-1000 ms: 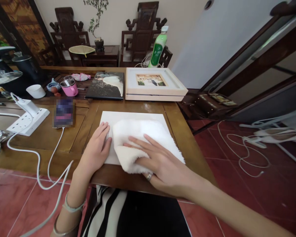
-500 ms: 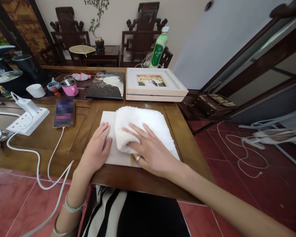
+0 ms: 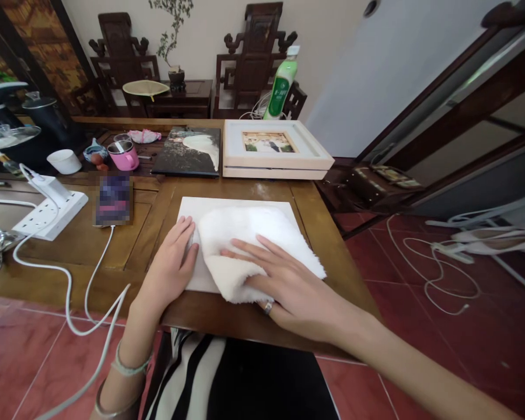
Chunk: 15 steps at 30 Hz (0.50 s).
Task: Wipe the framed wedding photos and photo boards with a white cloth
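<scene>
A flat white board lies on the wooden table near its front edge. My left hand rests open along the board's left edge, fingers stretched out and thumb apart. Under my right hand is a fluffy white towel, spread over much of the board. The fingers of that hand press on the towel's top, and the thumb side tucks beneath a turned-up fold at the front. Most of the board's face is hidden by the towel.
Behind the board are a pale box frame with a picture, a dark photo panel and a green bottle. To the left are a pink mug, a white cup, a blurred-out device and a power strip with cables.
My right hand has moved the towel toward me and slightly right, baring the board's far edge. The towel's near corner now reaches past the board's front edge. My left hand stays put.
</scene>
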Motion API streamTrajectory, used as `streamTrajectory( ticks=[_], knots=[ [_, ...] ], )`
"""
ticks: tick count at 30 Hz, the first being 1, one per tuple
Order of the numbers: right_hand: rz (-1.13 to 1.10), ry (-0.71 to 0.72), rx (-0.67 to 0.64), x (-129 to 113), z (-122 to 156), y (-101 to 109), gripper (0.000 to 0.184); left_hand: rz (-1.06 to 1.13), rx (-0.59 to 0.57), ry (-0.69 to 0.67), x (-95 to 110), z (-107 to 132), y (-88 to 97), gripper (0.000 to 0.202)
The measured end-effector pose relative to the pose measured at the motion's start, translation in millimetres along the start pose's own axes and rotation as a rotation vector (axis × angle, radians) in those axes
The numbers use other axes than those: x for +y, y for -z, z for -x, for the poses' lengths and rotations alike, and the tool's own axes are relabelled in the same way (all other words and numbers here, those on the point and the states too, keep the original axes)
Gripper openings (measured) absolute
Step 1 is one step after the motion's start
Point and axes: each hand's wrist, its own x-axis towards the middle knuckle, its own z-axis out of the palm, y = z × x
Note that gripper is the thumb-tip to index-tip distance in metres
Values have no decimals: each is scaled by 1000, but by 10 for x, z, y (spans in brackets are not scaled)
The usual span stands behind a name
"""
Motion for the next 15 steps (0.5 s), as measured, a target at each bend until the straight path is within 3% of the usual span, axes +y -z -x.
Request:
streamTrajectory(
  ticks=[15],
  knots=[
    [67,-8,144,281,-223,-48,52,24,14,10,13,4,6,48]
  ],
)
